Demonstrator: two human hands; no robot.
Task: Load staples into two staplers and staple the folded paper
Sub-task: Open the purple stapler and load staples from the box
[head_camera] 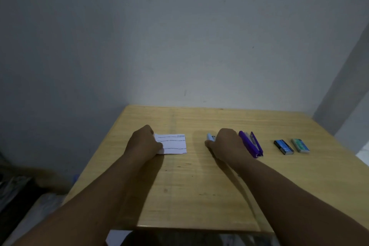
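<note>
A folded white paper (173, 144) with printed lines lies on the wooden table (199, 195). My left hand (144, 142) covers its left end and grips that edge. My right hand (226, 144) is closed over a light blue stapler (210, 137), of which only the left tip shows. A purple stapler (252, 145) lies open just right of that hand, touching it. Farther right sit two small staple boxes, one dark blue (283, 147) and one teal (300, 145).
The table stands against a grey wall (179, 46) at its far edge. Its left edge drops to a dim floor area with dark items (18, 191). A white sheet corner (117, 237) shows below the near edge.
</note>
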